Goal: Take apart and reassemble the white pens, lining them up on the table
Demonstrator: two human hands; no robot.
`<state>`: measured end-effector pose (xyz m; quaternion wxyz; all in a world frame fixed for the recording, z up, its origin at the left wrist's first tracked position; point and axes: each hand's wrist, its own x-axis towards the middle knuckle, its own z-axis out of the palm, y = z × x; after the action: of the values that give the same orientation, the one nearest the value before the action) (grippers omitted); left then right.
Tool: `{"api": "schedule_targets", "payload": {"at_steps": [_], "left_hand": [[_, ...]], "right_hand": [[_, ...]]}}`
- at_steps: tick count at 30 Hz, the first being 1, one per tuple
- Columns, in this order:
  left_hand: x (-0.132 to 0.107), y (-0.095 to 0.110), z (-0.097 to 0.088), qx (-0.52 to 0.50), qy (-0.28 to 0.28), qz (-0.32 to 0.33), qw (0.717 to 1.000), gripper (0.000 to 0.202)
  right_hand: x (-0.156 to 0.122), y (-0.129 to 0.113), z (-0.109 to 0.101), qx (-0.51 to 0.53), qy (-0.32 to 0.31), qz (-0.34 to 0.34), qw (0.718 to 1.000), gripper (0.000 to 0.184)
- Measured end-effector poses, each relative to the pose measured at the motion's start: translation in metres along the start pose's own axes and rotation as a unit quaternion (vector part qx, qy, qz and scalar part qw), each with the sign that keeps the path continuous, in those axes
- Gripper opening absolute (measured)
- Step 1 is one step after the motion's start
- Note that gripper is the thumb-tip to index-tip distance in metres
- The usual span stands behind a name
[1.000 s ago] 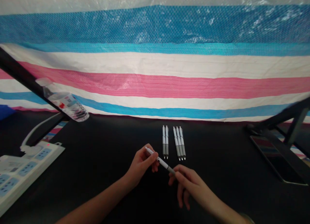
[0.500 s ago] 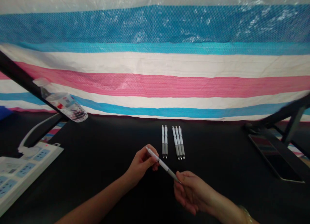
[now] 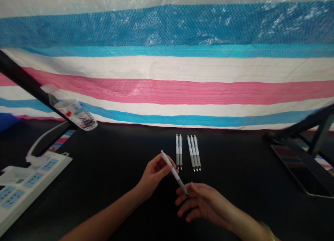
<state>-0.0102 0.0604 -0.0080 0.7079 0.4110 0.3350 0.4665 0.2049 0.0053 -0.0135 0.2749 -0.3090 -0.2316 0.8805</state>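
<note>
Between thumb and fingers, my left hand [image 3: 155, 173] pinches a white pen [image 3: 174, 171] with a grey grip near its upper half. The pen slants, its tip pointing down to the right. My right hand [image 3: 206, 202] lies by the tip with its fingers spread; whether a finger touches the pen I cannot tell. Beyond the hands, a pair of like pens [image 3: 179, 150] lies side by side on the black table [image 3: 125, 147]. Just right of that pair rests a group of three pens [image 3: 194, 152], tips toward me.
A white power strip [image 3: 33, 180] with a plugged-in cord stands at the left. Behind it, a clear plastic bottle [image 3: 77, 112] leans near a black bar. On the right a phone [image 3: 300, 171] lies by a black stand [image 3: 310, 129]. A striped sheet [image 3: 167, 91] hangs behind.
The right fingers have let go of the pen's tip end and spread apart. In my left hand the pen has turned steeper. The view has shifted slightly.
</note>
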Motion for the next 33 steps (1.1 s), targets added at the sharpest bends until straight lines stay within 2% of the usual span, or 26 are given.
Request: {"api": "schedule_targets", "payload": {"at_steps": [2,5,7,15,22,30,33], "left_hand": [[-0.0004,0.0008,0.0003,0.005,0.012,0.0,1.0,0.027],[-0.0008,0.0023,0.0012,0.008,0.018,0.0,1.0,0.059],[-0.0009,0.0029,0.0018,0.018,0.019,0.0,1.0,0.067],[-0.0001,0.0034,0.0037,0.052,0.027,-0.012,0.998,0.048],[0.0017,0.0036,0.0037,0.019,0.049,-0.015,0.999,0.053],[0.0022,0.0041,0.0038,0.004,0.057,-0.016,0.998,0.048],[0.0025,0.0047,0.0041,-0.001,0.064,-0.012,0.998,0.057]], "right_hand": [[-0.0003,-0.0007,0.0,-0.003,-0.004,0.0,1.0,0.046],[-0.0002,-0.0015,0.0009,-0.008,0.003,0.005,1.0,0.044],[0.0,-0.0022,0.0019,-0.009,0.008,0.01,1.0,0.044],[-0.0004,-0.0043,0.0043,-0.01,0.011,0.011,1.0,0.043],[-0.0005,-0.0037,0.0046,-0.029,0.007,0.01,1.0,0.04],[0.002,-0.001,0.0003,-0.039,-0.001,0.006,0.999,0.035],[0.002,-0.0011,-0.0008,-0.041,-0.002,0.007,0.999,0.034]]}}
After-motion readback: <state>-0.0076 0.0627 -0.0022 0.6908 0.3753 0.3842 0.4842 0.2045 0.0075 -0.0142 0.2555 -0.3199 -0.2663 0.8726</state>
